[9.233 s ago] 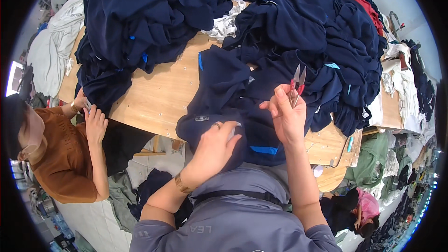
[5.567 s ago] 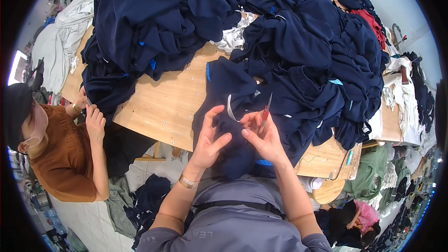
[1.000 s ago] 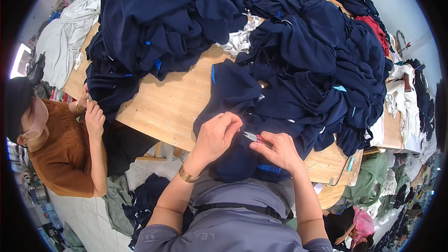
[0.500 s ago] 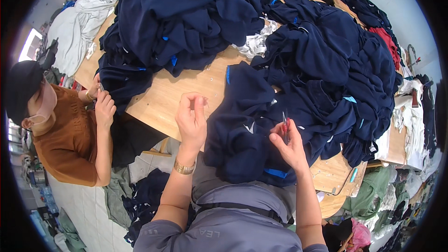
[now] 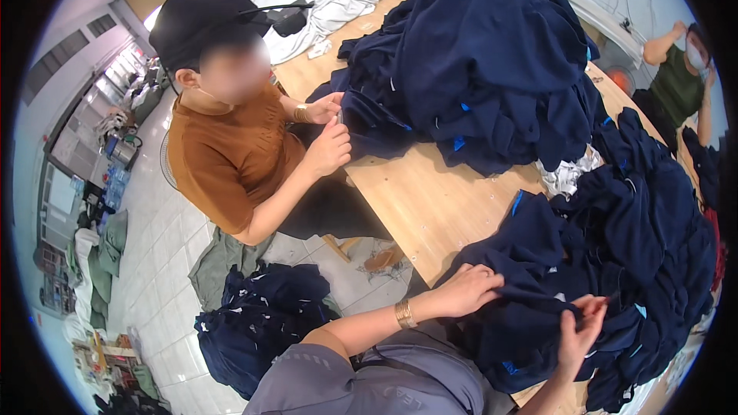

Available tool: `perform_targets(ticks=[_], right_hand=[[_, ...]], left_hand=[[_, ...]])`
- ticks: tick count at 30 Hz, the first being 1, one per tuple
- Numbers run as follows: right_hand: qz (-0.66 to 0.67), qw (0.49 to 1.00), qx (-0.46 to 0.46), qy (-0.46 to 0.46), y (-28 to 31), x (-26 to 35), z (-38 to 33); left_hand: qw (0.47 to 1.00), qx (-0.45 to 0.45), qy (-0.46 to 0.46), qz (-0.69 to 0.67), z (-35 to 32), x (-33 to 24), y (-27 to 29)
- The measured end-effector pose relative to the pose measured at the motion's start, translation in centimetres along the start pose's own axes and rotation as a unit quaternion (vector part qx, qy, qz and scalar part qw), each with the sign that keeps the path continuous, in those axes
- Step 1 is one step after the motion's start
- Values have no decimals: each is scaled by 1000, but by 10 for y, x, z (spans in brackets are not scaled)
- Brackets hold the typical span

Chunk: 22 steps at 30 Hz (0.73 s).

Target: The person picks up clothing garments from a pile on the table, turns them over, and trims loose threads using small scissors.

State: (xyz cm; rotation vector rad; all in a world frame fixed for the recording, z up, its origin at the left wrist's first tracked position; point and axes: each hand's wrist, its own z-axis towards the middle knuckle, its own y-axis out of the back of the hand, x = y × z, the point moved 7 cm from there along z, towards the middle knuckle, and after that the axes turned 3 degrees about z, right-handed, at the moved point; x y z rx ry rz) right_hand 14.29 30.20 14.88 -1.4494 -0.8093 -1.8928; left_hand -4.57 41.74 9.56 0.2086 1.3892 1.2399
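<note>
My left hand point(image 5: 470, 290) rests on a navy garment point(image 5: 519, 242) at the table's near edge, its fingers bent and closed on the cloth. Just to the right, my right hand point(image 5: 582, 329) is raised over the same garment, palm turned up and fingers curled. The red-handled thread snips seen in it half a second ago are almost wholly hidden now against the dark cloth. Blue strips and small white tags show on the garment. It lies against a larger heap of navy garments point(image 5: 653, 230) on the right.
A tall navy pile point(image 5: 492, 54) stands on the wooden table point(image 5: 415, 207). Across the table corner, a person in a brown top point(image 5: 223, 154) handles navy cloth. White cloth point(image 5: 315, 0) lies beyond. More navy garments point(image 5: 265, 315) sit on the tiled floor. Another person point(image 5: 684, 84) is at far right.
My view has swung to the left, bringing the co-worker nearer the middle. My left hand, raised with nothing in it before, has come down onto the navy garment. The right hand's snips have turned out of sight.
</note>
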Motion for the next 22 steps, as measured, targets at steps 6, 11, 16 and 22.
perform_targets(ticks=[6,11,16,22], right_hand=[[19,997,2,81,31,37,35],[-132,987,-84,18,37,-41,59],[7,983,-170,-64,54,-69,21],[42,976,-183,-113,63,-76,-13]], left_hand=[[951,-174,111,-230,59,4,92],[944,-328,34,-2,62,17,132],[928,-311,193,-72,8,74,118],[864,-57,363,-344,-55,105,27]])
